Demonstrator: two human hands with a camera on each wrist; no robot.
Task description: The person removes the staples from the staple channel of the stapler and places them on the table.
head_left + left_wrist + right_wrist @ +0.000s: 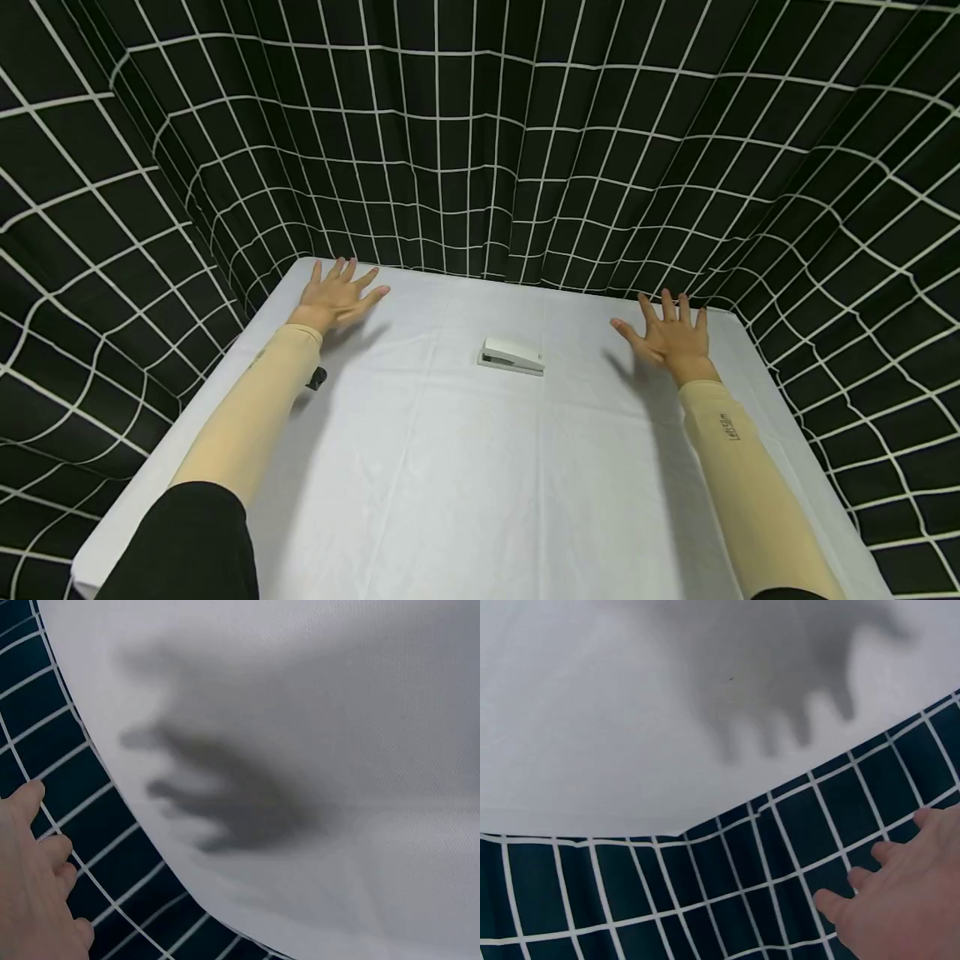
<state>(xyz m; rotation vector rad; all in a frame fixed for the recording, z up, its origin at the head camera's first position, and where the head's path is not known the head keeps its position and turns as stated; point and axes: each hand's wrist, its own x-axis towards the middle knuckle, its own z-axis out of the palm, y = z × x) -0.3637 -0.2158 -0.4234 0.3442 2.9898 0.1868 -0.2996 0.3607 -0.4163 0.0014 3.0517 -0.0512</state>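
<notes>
A white stapler (512, 356) lies on the white-covered table (465, 467), between the two hands and apart from both. My left hand (335, 296) hovers over the table's far left part, fingers spread and holding nothing. On the other side, my right hand (671, 337) is raised over the far right part with its fingers fanned out, also bare of any object. Each hand throws a shadow on the cloth. In the left wrist view the left hand (37, 877) shows at the lower left edge; the right wrist view has the right hand (907, 900) at lower right.
A dark curtain (465, 142) with a white grid surrounds the table at the back and both sides. A small black object (317, 379) shows beside the left forearm. Light sleeves (251, 400) cover both forearms.
</notes>
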